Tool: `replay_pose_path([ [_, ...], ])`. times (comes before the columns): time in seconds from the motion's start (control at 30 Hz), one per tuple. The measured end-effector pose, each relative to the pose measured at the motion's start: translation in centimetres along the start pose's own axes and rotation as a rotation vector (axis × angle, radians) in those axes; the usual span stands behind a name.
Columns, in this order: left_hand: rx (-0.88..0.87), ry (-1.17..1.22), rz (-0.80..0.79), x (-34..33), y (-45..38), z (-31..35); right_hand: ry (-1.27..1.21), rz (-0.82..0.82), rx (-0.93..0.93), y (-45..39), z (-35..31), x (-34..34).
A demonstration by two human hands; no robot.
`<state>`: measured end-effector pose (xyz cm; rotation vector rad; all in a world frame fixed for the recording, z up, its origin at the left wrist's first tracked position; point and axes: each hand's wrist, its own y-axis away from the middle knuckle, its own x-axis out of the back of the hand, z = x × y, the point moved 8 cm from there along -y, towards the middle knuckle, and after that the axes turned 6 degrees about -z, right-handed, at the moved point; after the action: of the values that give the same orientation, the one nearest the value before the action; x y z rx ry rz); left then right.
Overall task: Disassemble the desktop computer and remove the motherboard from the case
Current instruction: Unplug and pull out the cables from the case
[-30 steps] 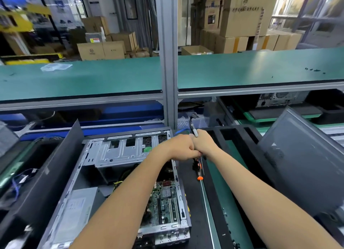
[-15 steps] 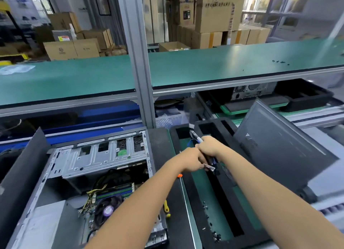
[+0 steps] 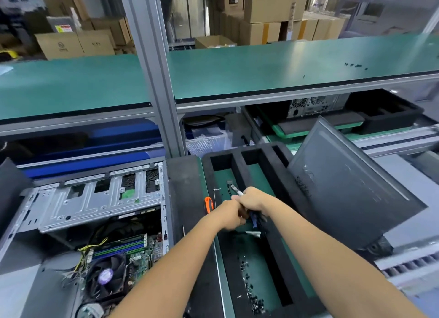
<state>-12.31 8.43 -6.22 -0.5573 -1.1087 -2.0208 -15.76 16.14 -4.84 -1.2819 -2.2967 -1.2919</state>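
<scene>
Over the black foam tray (image 3: 282,194) on the counter, the left hand (image 3: 229,214) and right hand (image 3: 253,202) met, knuckles touching — both grips curled tight round a small cable (image 3: 255,219) with a pale connector tip poking out past the right fist. What exactly each hand held was partly hidden by the other. To the left lay the opened computer case (image 3: 95,199), its motherboard (image 3: 140,248) still inside beside the cooler fan (image 3: 105,276), under the metal drive cage. An orange-handled tool (image 3: 208,204) lay on the dark strip between case and tray, just beside the left wrist. Loose black screws (image 3: 250,291) sat scattered in the tray's near compartment. The removed side panel (image 3: 351,187) leaned tilted against the tray's right edge — crowding the right forearm.
</scene>
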Motion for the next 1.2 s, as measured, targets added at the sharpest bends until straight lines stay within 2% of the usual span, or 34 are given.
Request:
replay_pose_path([
  [0.2,0.035,-0.048,-0.018,0.2,-0.8,-0.6,0.148,0.057,-0.032,-1.1,0.7,0.7],
  [0.37,0.050,-0.008,0.106,2.0,-0.5,-1.0,0.206,0.090,-0.031,-1.2,0.0,0.9],
  [0.53,0.148,0.108,0.289,3.5,0.1,-2.4,0.400,0.076,-0.070,-0.6,-0.9,1.1],
  [0.73,0.113,0.177,0.292,3.8,0.5,-1.8,0.463,0.033,-0.109,-0.1,-2.1,0.9],
  [1.03,0.174,0.183,0.357,5.1,2.9,-2.9,0.157,-0.013,0.059,0.2,-4.2,-1.6],
  [1.2,0.190,0.089,0.467,7.9,5.4,-4.8,-0.028,-0.011,0.186,-0.5,-7.1,-4.1],
])
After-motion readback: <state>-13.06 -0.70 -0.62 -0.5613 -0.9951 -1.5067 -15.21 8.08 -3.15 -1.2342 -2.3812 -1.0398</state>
